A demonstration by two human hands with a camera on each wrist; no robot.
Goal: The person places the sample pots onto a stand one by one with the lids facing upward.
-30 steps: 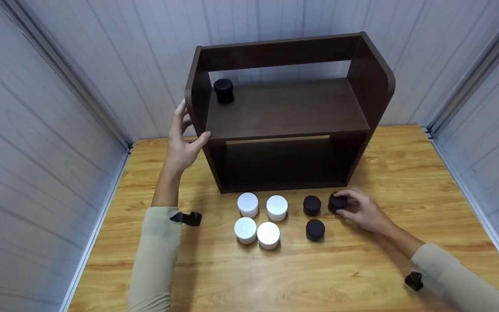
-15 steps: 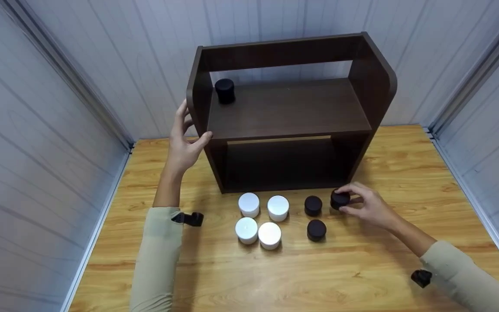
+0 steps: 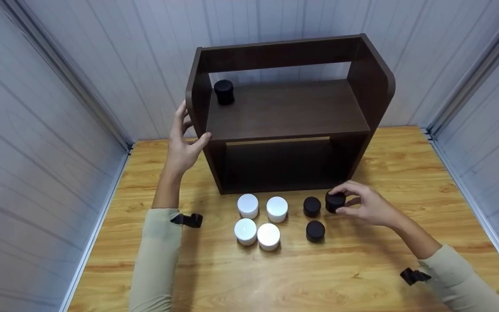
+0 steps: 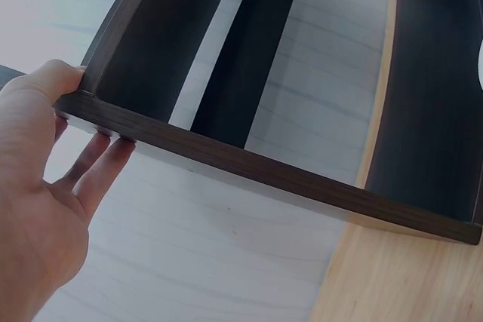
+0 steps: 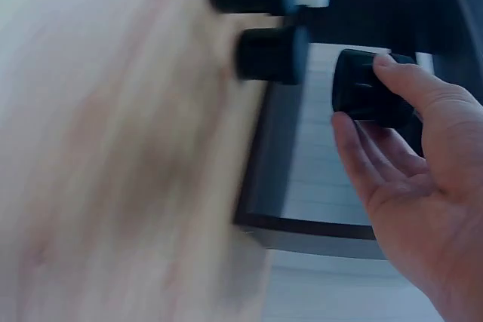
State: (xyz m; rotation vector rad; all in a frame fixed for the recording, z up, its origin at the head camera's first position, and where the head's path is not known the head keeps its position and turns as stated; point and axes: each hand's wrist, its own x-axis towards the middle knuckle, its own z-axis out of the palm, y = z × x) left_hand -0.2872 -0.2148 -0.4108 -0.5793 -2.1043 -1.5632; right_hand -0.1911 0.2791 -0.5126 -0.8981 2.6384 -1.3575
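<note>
My left hand [image 3: 183,145] grips the left side panel of a dark brown two-tier shelf [image 3: 290,106]. In the left wrist view, the thumb [image 4: 56,77] lies on one side of that panel and the fingers on the other. My right hand [image 3: 368,206] pinches a small round black jar [image 3: 335,202] between thumb and fingers, just in front of the shelf's right corner. In the right wrist view this black jar [image 5: 370,88] shows between the fingertips. Two more black jars stand beside it, one close on its left [image 3: 312,206] and one nearer the front [image 3: 315,231].
Several white lidded jars [image 3: 268,236] stand on the wooden table [image 3: 319,277], left of the black ones. On the upper tier, at the left end, stands a black item [image 3: 224,92] like two stacked jars. Pale panelled walls [image 3: 50,151] enclose the table at the sides and back.
My right hand has drawn up and slightly left, its fingers staying on the black jar, which looks a little raised. My left hand keeps its hold on the shelf panel.
</note>
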